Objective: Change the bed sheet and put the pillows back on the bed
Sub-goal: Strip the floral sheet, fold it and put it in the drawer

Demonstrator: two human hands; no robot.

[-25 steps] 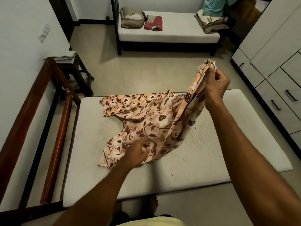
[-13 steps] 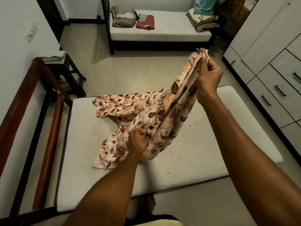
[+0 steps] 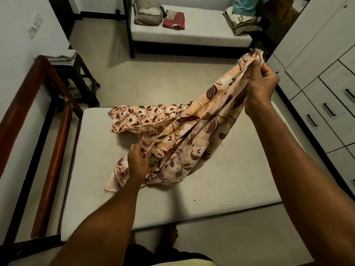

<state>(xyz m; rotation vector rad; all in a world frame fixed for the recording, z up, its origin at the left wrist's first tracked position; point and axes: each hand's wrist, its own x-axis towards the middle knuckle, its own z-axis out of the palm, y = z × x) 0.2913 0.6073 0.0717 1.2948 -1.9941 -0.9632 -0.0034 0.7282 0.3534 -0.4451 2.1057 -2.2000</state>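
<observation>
The floral bed sheet (image 3: 178, 135) lay bunched on the bare mattress (image 3: 221, 185). The right hand (image 3: 262, 87) gripped 1 frayed corner, raised above the mattress; the left hand (image 3: 137, 163) pinched another edge low over the mattress.

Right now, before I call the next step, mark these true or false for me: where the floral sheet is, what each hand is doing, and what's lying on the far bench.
1. The right hand holds a gathered end of the floral sheet raised above the mattress. True.
2. The left hand rests empty on the mattress. False: its fingers pinch the sheet.
3. The sheet is spread flat over the whole mattress. False: it is bunched, with most of the mattress bare.
4. Folded cloths lie on the far bench. True.
</observation>
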